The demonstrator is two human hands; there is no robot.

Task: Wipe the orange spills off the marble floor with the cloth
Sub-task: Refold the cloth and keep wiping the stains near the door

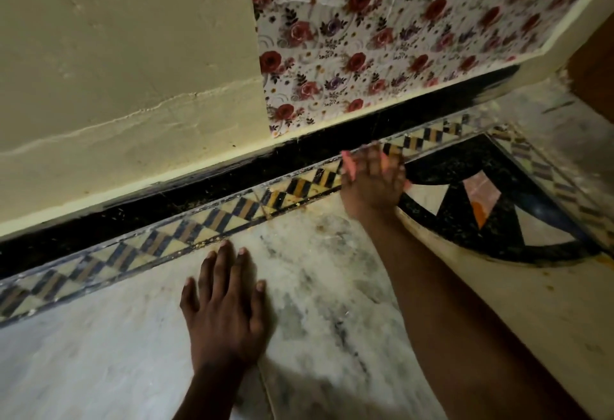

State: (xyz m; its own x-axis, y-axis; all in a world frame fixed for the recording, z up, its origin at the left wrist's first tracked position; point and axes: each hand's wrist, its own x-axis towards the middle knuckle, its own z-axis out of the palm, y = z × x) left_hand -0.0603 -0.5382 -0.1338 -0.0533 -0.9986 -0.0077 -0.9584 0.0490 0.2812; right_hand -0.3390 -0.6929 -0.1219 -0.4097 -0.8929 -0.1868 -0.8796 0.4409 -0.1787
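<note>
Both hands on floor [332,286], no containers.

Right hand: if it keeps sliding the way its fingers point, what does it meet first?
The right hand, blurred, pressing a pink cloth, points toward the wall. It is already on the patterned border strip; next would likely be the black skirting, then the floral wallpaper. Depth is uncertain.

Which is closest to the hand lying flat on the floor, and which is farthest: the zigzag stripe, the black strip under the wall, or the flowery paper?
From the left hand, flat on the marble floor:
1. The zigzag stripe, just past its fingertips.
2. The black strip, behind the stripe along the wall's foot.
3. The flowery paper, up on the wall, to the right.
</note>
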